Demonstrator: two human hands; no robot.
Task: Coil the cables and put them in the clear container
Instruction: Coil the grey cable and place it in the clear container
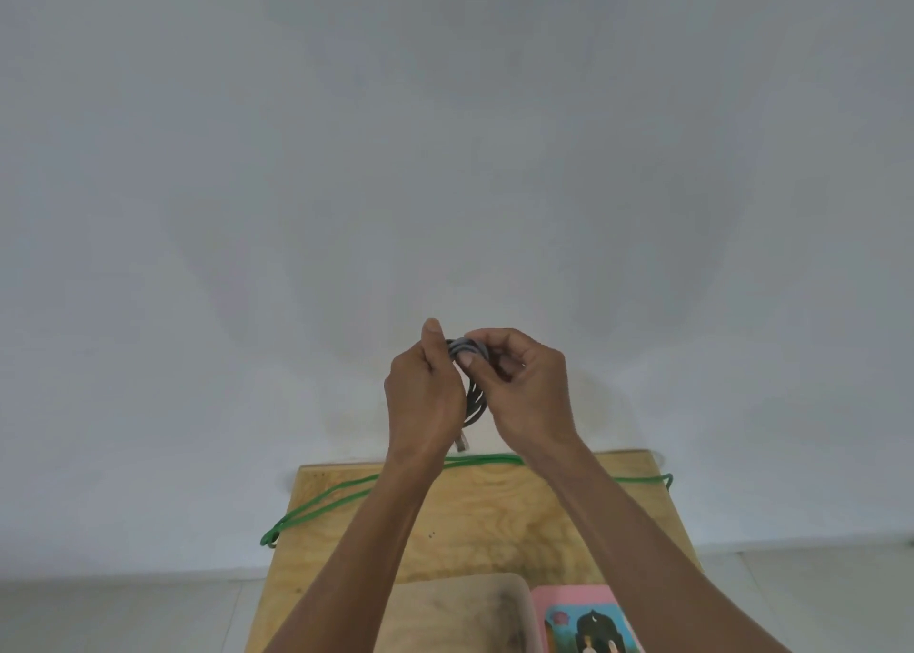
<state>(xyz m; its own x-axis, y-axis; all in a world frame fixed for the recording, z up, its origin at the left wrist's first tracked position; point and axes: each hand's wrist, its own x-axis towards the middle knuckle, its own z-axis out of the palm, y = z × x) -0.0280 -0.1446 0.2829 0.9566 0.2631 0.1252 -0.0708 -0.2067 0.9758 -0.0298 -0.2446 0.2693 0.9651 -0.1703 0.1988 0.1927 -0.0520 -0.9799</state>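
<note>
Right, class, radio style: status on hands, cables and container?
Both hands shut on grey cable, left hand, right hand, coil held above table. Green cable loose across table. Container empty, nothing blocking.

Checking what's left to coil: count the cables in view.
2. A grey cable is held in both hands above the table; a green cable lies across the table's far edge. Others may be hidden.
</note>
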